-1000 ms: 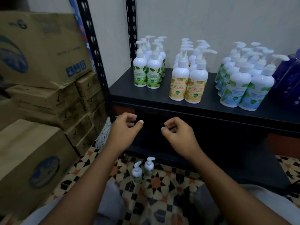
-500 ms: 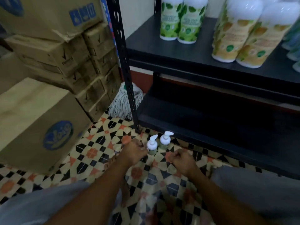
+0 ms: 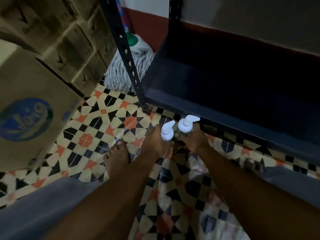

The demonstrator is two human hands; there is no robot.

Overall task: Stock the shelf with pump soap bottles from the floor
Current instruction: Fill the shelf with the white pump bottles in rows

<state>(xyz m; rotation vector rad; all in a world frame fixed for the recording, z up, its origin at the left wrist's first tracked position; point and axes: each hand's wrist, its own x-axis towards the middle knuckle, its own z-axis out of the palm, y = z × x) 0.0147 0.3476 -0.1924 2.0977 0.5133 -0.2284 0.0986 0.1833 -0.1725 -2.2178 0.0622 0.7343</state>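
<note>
left arm: bare, stretched down and forward from the lower left, pretty much straight
left hand (image 3: 155,143): down low, back of the hand up, fingers curled round the left pump bottle (image 3: 167,131)
right arm: bare too, runs in from the lower right, angled toward the other one
right hand (image 3: 194,141): knuckles up, wrapped round the right pump bottle (image 3: 186,124)
spacing: hands just beside each other, wrists well apart

Pump bottles (image 3: 167,132) white, shelf (image 3: 190,80) seemingly black, floor (image 3: 97,129) star-patterned cream-black-orange.
</note>
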